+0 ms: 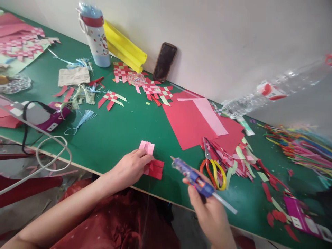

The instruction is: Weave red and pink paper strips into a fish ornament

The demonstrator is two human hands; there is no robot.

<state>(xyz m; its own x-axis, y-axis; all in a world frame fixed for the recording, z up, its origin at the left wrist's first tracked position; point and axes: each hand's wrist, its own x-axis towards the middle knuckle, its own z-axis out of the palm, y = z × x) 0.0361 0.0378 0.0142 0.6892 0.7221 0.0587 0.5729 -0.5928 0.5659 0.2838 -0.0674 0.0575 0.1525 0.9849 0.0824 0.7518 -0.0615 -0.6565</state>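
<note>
My left hand (136, 165) is closed at the table's front edge, its fingertips pinching folded paper strips. Pink strips (147, 146) stick out above the fingers, and red strips (157, 169) lie flat to their right. The part under my fingers is hidden. My right hand (207, 207) is wrapped round a blue glue gun (195, 180), held over the table to the right of the strips. Its nozzle points up and left, and a clear glue stick (225, 204) juts from its back end. Scissors (214, 169) with red and yellow handles lie just beyond the gun.
Red sheets (186, 121) and paper scraps (242, 159) cover the right side. A phone (165, 62) leans on the wall near a flask (95, 38) and a plastic bottle (275, 90). Woven paper fish (112, 99) and tassels (82, 119) lie left, beside a cable (68, 152).
</note>
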